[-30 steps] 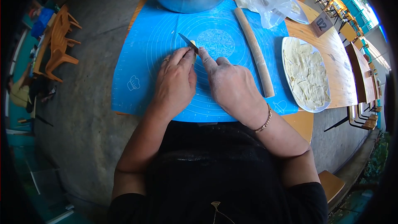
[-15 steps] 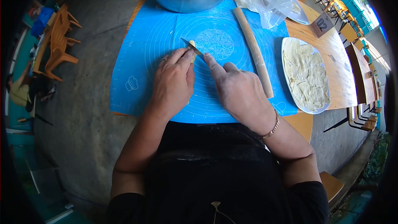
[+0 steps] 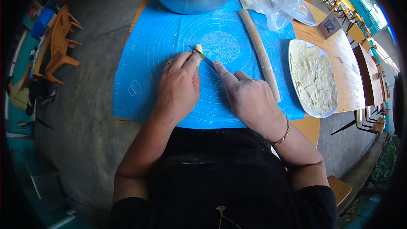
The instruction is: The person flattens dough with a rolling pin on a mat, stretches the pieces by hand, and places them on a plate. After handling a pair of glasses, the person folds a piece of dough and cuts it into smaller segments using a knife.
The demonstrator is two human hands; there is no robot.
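Note:
On the blue mat (image 3: 144, 55) lies a short pale strip of dough (image 3: 198, 49), its near part hidden by fingers. My left hand (image 3: 179, 82) is closed on the dough, fingertips close to its far end. A knife (image 3: 205, 57) crosses the dough at a slant, its tip pointing up and left. My right hand (image 3: 250, 95) grips the knife, index finger stretched along its back; the handle is hidden in the palm. A floury rolling pin (image 3: 260, 53) lies to the right of my right hand.
A steel bowl (image 3: 193, 1) stands at the mat's far edge. At the right are a plate (image 3: 313, 114) of flat dough pieces, a plastic bag (image 3: 271, 2) and a number 02 sign (image 3: 329, 26). Orange chairs (image 3: 61, 46) stand at the left.
My right hand and the knife have shifted slightly right and toward me. More of the blade shows beside the dough, and my left hand has moved very little.

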